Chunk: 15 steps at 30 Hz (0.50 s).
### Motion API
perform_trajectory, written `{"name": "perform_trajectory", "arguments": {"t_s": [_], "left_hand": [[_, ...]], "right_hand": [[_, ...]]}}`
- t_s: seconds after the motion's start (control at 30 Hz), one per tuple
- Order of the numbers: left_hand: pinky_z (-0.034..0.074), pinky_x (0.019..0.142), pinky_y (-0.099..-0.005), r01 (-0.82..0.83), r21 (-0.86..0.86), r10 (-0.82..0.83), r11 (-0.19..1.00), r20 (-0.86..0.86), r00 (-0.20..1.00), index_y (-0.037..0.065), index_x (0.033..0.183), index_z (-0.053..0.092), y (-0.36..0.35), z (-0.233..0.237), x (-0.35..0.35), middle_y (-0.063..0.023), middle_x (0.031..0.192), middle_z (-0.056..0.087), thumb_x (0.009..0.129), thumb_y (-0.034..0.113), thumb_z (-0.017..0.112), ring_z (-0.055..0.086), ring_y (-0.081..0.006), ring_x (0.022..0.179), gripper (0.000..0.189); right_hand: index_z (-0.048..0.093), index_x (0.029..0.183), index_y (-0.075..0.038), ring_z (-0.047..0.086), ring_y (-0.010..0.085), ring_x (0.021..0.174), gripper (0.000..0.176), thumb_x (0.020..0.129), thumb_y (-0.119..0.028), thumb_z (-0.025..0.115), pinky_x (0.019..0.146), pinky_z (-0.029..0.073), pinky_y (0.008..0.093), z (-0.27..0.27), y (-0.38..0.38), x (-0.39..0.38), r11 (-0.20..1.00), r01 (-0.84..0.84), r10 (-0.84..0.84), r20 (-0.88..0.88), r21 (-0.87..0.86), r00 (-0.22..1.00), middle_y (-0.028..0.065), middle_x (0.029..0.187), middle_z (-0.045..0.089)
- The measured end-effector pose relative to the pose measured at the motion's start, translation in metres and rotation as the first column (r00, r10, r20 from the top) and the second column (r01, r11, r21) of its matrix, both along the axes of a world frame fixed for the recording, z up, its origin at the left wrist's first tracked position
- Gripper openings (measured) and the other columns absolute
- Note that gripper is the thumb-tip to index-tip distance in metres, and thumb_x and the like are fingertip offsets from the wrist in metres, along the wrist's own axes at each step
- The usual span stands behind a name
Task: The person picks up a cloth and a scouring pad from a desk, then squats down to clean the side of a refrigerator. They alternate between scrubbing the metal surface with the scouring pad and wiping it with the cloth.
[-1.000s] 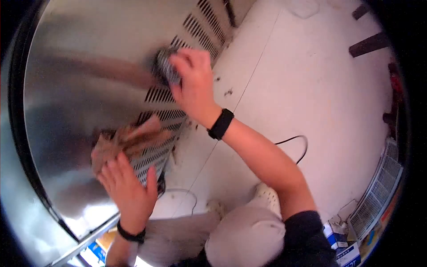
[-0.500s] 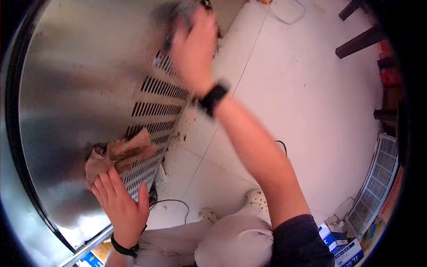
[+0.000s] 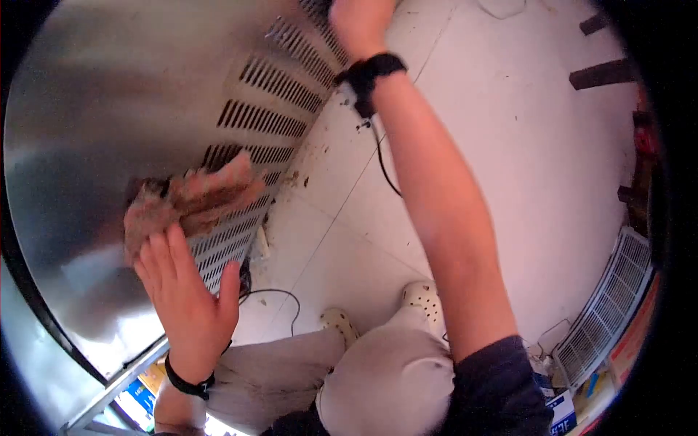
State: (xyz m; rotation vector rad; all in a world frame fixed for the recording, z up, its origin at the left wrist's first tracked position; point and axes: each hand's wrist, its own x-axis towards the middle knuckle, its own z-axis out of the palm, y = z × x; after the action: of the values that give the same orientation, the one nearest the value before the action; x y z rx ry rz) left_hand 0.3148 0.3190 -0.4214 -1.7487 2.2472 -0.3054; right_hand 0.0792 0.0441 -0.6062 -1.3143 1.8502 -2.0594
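Observation:
A brown-pink cloth [image 3: 211, 192] lies crumpled against the metal panel [image 3: 109, 102], partly over its slotted vents [image 3: 262, 118]. My left hand [image 3: 185, 305] is open, its fingers stretched flat against the cloth's lower end and the thumb apart. At the top edge of the view my right hand [image 3: 361, 27] is beside the upper vent slots. Its fingers are cut off or hidden, so what it holds, if anything, does not show.
A black cable [image 3: 382, 161] runs over the tiled floor [image 3: 349, 254], with dirt along the panel's base. To the right are dark furniture legs [image 3: 600, 75] and a white grille [image 3: 603, 309]. Boxes [image 3: 560, 413] stand at the lower right.
My right hand has moved up and to the right, partly out of view. The view has shifted, so the cloth and my left hand appear higher; the left hand still presses the cloth.

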Motion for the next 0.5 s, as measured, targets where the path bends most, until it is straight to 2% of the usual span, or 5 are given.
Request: {"name": "perform_trajectory", "arguments": {"t_s": [0.07,0.2,0.27,0.37,0.5], "left_hand": [[0.022,0.112,-0.061,0.015,0.002,-0.015,1.0,-0.039,0.999,-0.009,0.142,0.036,-0.001,0.001,-0.002,-0.0317,0.141,0.038,0.084,0.034,0.069,0.036,-0.0512,0.13,0.079],[0.025,0.109,-0.0605,0.067,-0.005,-0.067,0.998,-0.089,0.994,-0.01,0.14,0.038,-0.012,-0.002,-0.007,-0.0302,0.139,0.04,0.084,0.033,0.07,0.038,-0.0491,0.127,0.077],[0.027,0.108,-0.0598,0.098,-0.023,-0.1,0.995,-0.076,0.992,-0.01,0.139,0.039,-0.014,-0.002,-0.009,-0.0291,0.137,0.041,0.085,0.032,0.069,0.039,-0.048,0.125,0.075],[0.027,0.107,-0.0594,0.082,-0.031,-0.084,0.996,-0.084,0.993,-0.009,0.139,0.04,-0.011,-0.004,-0.004,-0.0284,0.138,0.041,0.085,0.033,0.069,0.039,-0.0478,0.126,0.074],[0.027,0.108,-0.059,0.069,0.013,-0.068,0.998,-0.078,0.995,-0.008,0.139,0.04,-0.005,0.0,-0.003,-0.0278,0.138,0.042,0.086,0.036,0.068,0.04,-0.0471,0.126,0.075]], "right_hand": [[0.05,0.113,0.003,0.051,0.0402,0.107,0.036,0.078,0.005,0.059,0.093,0.044,0.0458,-0.029,-0.017,-0.013,0.945,-0.25,0.276,-0.104,0.209,0.956,0.0239,0.112,0.05],[0.057,0.098,0.003,0.05,0.0425,0.104,0.033,0.066,0.006,0.066,0.092,0.045,0.0497,-0.009,0.132,0.109,0.885,-0.464,0.463,0.047,0.032,0.885,0.0215,0.11,0.052],[0.057,0.099,0.003,0.049,0.041,0.106,0.038,0.062,0.007,0.066,0.093,0.044,0.0483,-0.01,0.141,0.114,0.919,-0.393,0.393,-0.044,0.02,0.918,0.0225,0.109,0.051],[0.053,0.107,0.007,0.049,0.0446,0.107,0.024,0.089,-0.008,0.058,0.091,0.042,0.0489,-0.018,0.041,0.05,0.996,0.084,-0.083,-0.03,0.026,0.996,0.0288,0.112,0.05],[0.049,0.121,0.005,0.048,0.0456,0.11,0.036,0.094,-0.016,0.058,0.096,0.039,0.0504,-0.013,0.01,0.009,0.996,0.064,-0.064,-0.003,0.058,0.998,0.03,0.118,0.052]]}}
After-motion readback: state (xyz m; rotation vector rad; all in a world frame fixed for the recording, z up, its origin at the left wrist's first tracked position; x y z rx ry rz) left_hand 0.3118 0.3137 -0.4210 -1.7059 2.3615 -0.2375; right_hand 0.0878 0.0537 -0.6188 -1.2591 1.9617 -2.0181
